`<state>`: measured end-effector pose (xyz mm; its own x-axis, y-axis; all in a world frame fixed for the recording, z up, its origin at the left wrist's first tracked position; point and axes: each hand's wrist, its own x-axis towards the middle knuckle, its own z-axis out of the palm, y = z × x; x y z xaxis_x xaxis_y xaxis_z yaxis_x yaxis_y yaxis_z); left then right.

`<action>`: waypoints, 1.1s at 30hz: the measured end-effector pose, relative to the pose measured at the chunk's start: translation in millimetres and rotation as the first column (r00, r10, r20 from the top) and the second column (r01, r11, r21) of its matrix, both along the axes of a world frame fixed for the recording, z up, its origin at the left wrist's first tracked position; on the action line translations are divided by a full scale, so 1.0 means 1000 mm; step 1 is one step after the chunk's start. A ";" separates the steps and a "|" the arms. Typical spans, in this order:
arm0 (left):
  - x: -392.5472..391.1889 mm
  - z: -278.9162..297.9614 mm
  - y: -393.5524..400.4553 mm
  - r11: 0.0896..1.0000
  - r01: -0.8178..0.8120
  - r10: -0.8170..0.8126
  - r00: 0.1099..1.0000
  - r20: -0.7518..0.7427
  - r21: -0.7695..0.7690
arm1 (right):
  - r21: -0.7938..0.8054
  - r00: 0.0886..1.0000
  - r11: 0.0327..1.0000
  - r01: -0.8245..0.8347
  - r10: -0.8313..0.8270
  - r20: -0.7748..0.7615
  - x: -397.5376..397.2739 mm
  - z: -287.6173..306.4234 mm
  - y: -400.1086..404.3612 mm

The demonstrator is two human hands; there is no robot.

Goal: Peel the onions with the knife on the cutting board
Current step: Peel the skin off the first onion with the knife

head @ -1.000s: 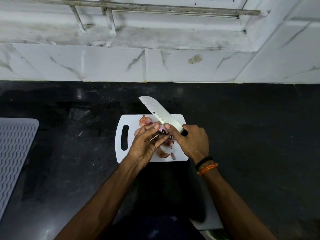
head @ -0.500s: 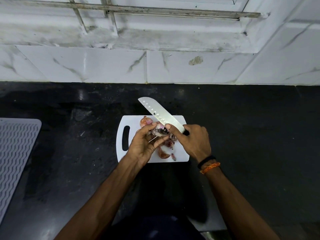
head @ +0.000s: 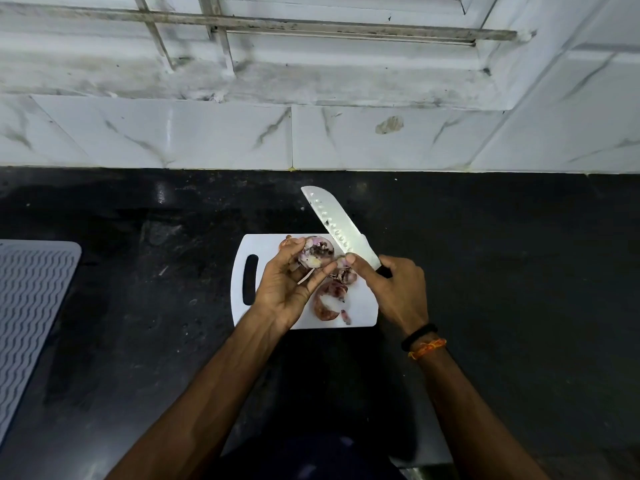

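My left hand (head: 289,287) holds a partly peeled purple onion (head: 317,252) with a dark patch on it, just above the white cutting board (head: 266,245). In my right hand (head: 398,289) is a broad knife (head: 334,221) by its black handle, blade pointing up and to the left, beside the onion. The right thumb lies on the blade near the onion. Loose onion skins (head: 330,299) lie on the board below the hands. Another onion piece (head: 285,242) peeks out behind my left fingers.
The board lies on a black stone counter (head: 502,271). A grey ribbed mat (head: 31,306) sits at the left edge. White marble tiles (head: 173,133) and a window ledge rise behind the counter.
The onion has turned in my left hand so its dark-patched face shows more. The knife blade has swung slightly more upright, and both hands stay over the board.
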<state>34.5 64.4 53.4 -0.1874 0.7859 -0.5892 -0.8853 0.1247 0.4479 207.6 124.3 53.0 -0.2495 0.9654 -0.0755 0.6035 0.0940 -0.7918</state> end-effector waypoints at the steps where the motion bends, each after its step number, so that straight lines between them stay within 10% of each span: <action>1: 0.000 -0.001 0.000 1.000 -0.003 0.003 1.000 0.009 0.004 | -0.011 1.000 1.000 -0.006 0.006 0.010 0.000 0.002 0.001; 33: 0.006 -0.004 -0.004 0.994 0.041 -0.049 0.995 -0.082 -0.100 | 0.171 0.963 0.975 -0.144 0.099 0.251 -0.012 0.000 0.006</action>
<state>40.1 60.0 49.8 -0.2052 0.7337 -0.6478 -0.8377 0.2105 0.5039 195.6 129.9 53.1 -0.3624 0.9315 0.0307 0.7478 0.3103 -0.5869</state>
